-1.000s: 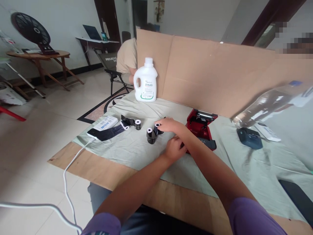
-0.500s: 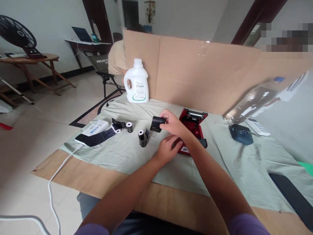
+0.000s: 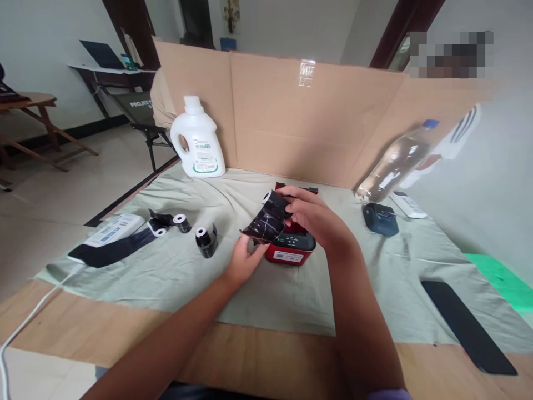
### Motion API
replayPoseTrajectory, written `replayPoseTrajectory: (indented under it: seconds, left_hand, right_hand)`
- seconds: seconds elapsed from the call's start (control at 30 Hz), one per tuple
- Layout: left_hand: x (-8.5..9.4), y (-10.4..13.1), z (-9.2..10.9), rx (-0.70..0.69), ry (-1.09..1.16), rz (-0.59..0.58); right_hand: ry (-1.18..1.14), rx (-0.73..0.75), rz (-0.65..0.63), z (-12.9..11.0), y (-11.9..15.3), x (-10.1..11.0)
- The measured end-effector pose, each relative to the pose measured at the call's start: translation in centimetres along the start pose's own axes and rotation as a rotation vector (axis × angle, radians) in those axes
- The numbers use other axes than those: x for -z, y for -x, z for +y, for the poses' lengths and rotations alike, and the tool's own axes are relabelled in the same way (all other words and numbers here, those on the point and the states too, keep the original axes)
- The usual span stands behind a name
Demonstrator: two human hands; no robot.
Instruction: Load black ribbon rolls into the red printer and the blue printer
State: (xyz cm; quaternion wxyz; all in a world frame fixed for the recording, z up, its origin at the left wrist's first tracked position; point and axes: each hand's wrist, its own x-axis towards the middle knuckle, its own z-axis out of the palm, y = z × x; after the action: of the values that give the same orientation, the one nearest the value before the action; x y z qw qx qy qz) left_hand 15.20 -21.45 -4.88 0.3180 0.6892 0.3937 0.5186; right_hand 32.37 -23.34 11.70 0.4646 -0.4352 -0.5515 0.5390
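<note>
A black label roll (image 3: 272,204) with a white core is in my right hand (image 3: 310,214), whose fingers close round its right end. Its unwound strip hangs down to the left, showing pale grid lines. At the strip's lower end is my left hand (image 3: 244,261), thumb and fingers curled on the edge, fingertips partly hidden behind it. Just beneath, the red label printer (image 3: 287,256) stands on the cloth with its lid raised; the roll and right hand cover much of its inside. Left of my hands, another small black roll (image 3: 204,239) stands partly unwound.
Further left lie another small roll (image 3: 181,223), a long black strip (image 3: 120,250) and a white box (image 3: 116,229). A white jug (image 3: 197,141) stands before the cardboard screen (image 3: 270,116). On the right are a clear bottle (image 3: 395,161), a dark device (image 3: 380,218) and a black phone (image 3: 468,325).
My right hand has turned the roll, and its gridded strip now hangs toward me. My left hand has moved from the printer's side to the strip's end. The view has shifted right.
</note>
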Motion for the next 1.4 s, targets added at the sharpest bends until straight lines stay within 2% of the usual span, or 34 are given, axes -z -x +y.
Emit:
replayPoseTrajectory:
  seconds: [0.13,0.27,0.37,0.5,0.63,0.77,0.93,1.0,1.1,1.17,1.3,1.33,1.4]
  left_hand:
    - [0.6,0.3,0.0,-0.213,-0.062,0.05]
    - [1.0,0.9,1.3,-0.51,-0.173,0.007]
    - [0.9,1.2,2.6,-0.64,-0.321,-0.084]
    - [0.4,1.3,3.2,-0.671,-0.458,-0.161]
    - [0.1,1.4,2.9,-0.615,-0.519,-0.186]
    - [0.1,1.2,2.9,-0.631,-0.565,-0.178]
    - [0.1,0.7,3.0,-0.687,-0.605,-0.165]
    - [0.2,0.6,2.9,-0.69,-0.611,-0.183]
    - [0.2,0.4,2.9,-0.688,-0.6,-0.191]
    - [0.2,0.4,3.1,-0.697,-0.579,-0.173]
    - [-0.3,0.5,3.8,-0.745,-0.537,-0.133]
    - [-0.4,0.6,4.0,-0.757,-0.532,-0.129]
    - [-0.6,0.8,4.2,-0.773,-0.527,-0.124]
  right_hand:
    - [0.243,0.015,0.011,-0.1,0.3,2.0]
    - [0.541,0.013,-0.057,0.4,0.4,3.9]
    - [0.832,-0.051,-0.096,1.7,0.0,4.6]
    - [1.133,-0.184,-0.024,3.8,-1.1,4.6]
    - [1.255,-0.242,-0.019,5.6,-2.2,4.4]
    - [1.281,-0.305,-0.01,6.5,-2.7,4.3]
    - [1.266,-0.257,0.019,6.6,-2.7,4.0]
    - [1.21,-0.23,0.028,6.3,-2.5,4.5]
    - [0.995,-0.155,0.03,5.5,-1.9,6.3]
    - [0.884,-0.093,0.13,5.0,-1.6,7.7]
    - [0.816,-0.001,0.606,5.3,-2.2,9.2]
    - [0.751,0.032,0.669,5.7,-2.6,9.3]
    - [0.586,0.099,0.69,6.5,-3.5,9.1]
